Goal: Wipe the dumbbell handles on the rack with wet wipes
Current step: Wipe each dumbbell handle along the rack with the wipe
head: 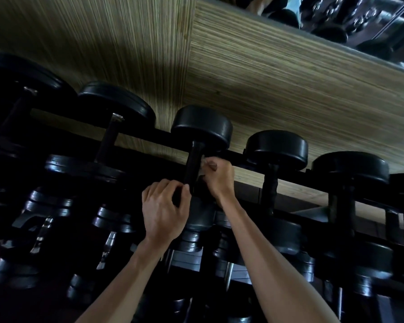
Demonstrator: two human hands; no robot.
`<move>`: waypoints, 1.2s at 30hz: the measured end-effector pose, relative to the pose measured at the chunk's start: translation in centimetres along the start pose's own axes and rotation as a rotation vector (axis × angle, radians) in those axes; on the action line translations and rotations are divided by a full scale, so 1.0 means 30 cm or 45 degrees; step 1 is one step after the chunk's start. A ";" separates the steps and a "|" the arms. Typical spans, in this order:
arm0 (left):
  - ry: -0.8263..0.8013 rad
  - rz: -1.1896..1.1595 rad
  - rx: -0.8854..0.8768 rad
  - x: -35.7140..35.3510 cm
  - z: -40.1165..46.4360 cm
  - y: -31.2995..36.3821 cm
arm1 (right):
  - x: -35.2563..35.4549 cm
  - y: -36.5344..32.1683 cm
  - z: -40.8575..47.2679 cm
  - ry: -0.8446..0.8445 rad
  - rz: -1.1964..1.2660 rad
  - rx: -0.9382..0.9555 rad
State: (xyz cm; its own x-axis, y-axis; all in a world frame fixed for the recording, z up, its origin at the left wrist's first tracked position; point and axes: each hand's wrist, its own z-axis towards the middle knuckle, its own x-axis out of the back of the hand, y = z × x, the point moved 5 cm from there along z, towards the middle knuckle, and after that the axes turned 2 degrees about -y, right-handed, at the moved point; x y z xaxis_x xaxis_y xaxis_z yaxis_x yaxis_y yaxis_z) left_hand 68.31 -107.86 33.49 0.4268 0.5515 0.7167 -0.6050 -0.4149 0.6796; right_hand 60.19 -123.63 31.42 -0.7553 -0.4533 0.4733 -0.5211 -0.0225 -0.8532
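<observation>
Both hands on one dumbbell handle, top rack row

Right hand [219, 177] pinches a pale crumpled wipe [202, 167] against the matte black cylindrical handle [194, 164]; left hand [165, 208] curls round its lower end, beside round rubber heads

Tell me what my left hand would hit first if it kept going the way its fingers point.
Most likely the dumbbell handle: the left hand already has its fingertips at the handle's lower part, though the depth is unclear.

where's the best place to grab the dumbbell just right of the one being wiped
Probably its handle, the narrow bar between the two round heads. Come from the front, fingers wrapping round the middle. The far head looks too wide and smooth to hold, and the rail behind blocks that side.
</observation>
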 end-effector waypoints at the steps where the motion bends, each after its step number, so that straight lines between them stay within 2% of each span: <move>1: 0.019 -0.008 0.002 0.002 0.001 0.002 | 0.002 0.016 -0.020 -0.063 -0.005 0.011; 3: 0.038 -0.020 0.000 0.002 0.001 0.004 | 0.005 0.038 -0.037 -0.152 0.036 0.006; 9: 0.030 -0.027 0.007 -0.003 -0.001 -0.005 | -0.014 0.008 0.023 0.011 0.193 -0.093; 12: 0.042 -0.035 0.013 -0.003 -0.003 -0.008 | -0.013 0.046 -0.010 -0.063 0.310 -0.174; 16: 0.064 -0.032 0.004 -0.003 -0.002 -0.007 | 0.000 0.073 -0.052 -0.197 0.125 -0.099; 19: 0.056 -0.044 0.001 -0.002 -0.003 -0.007 | -0.012 0.038 -0.021 -0.118 0.112 -0.064; 22: 0.049 -0.043 0.011 -0.002 -0.003 -0.010 | -0.019 0.019 0.009 -0.034 0.221 -0.182; 28: 0.064 -0.051 0.010 -0.003 -0.002 -0.010 | 0.009 0.075 -0.086 -0.260 0.121 -0.208; 31: 0.052 -0.045 0.003 -0.002 -0.002 -0.008 | -0.011 0.046 -0.041 -0.172 0.025 -0.160; 36: 0.056 -0.048 -0.006 0.002 0.000 -0.004 | -0.029 0.057 -0.031 -0.082 0.065 -0.264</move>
State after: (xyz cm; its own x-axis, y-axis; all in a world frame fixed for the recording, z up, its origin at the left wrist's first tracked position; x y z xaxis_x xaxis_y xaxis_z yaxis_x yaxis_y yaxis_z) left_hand 68.42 -107.79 33.45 0.4195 0.5978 0.6832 -0.5925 -0.3899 0.7050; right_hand 59.59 -122.43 29.74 -0.7591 -0.5055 0.4100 -0.5586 0.1826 -0.8091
